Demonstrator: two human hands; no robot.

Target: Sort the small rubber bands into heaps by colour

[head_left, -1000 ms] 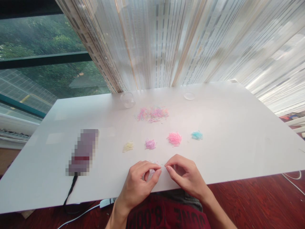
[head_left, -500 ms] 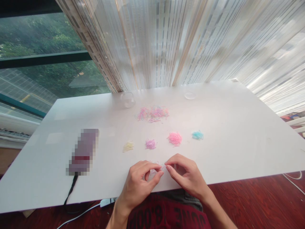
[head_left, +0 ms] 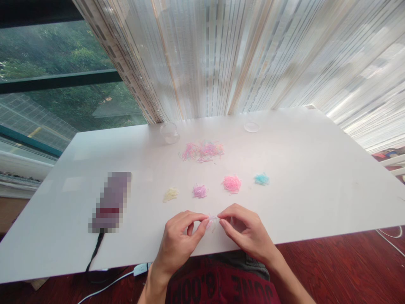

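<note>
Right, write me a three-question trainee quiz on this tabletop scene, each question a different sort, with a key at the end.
1. Multiple choice: which single-colour pile lies farthest to the right? A) yellow pile; B) blue pile; C) purple pile.
2. True or false: the mixed-colour pile lies nearer the curtain than the pink pile does.
3. Fill the gap: of the person's two hands, the ____ is nearer to the pixelated purple item.

Key: 1. B. 2. True. 3. left hand.
</note>
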